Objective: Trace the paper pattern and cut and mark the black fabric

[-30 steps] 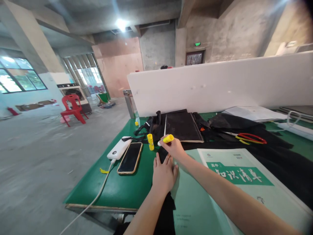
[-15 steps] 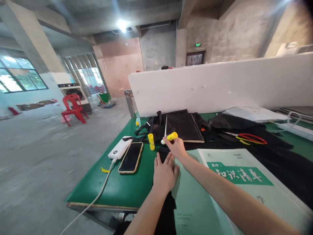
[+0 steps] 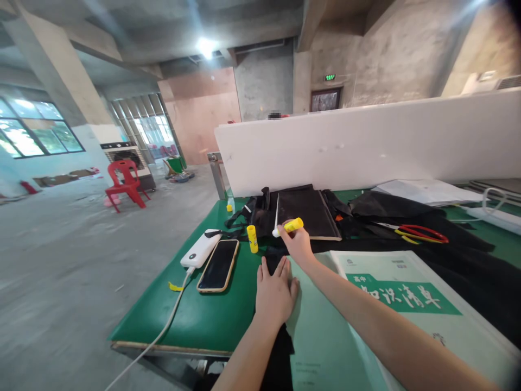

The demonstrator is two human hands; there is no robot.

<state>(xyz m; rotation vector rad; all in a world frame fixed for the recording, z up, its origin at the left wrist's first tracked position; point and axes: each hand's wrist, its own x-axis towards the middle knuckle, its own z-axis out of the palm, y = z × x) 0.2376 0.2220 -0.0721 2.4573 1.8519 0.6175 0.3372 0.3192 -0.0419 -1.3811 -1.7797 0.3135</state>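
Observation:
My right hand (image 3: 299,245) grips a yellow glue stick (image 3: 293,224), its white tip pointing left above black cloth. Fingers spread, my left hand (image 3: 277,290) presses flat where the black cloth (image 3: 277,254) meets the opened cover of a pale green book (image 3: 407,296). Left of the hands, a second yellow tube (image 3: 252,239) stands upright on the green tabletop. A black-covered book (image 3: 307,213) lies just behind the right hand.
A phone (image 3: 218,266) and a white power bank (image 3: 199,248) with a cable lie at the left. Red-and-yellow scissors (image 3: 419,233) rest on black fabric at the right. Behind the table (image 3: 183,320) stands a white panel (image 3: 358,144); a red chair (image 3: 126,182) is on the floor beyond.
My right hand has shifted slightly right with the glue stick, which now lies a little flatter. The left hand stays in place. The whole view has tilted slightly.

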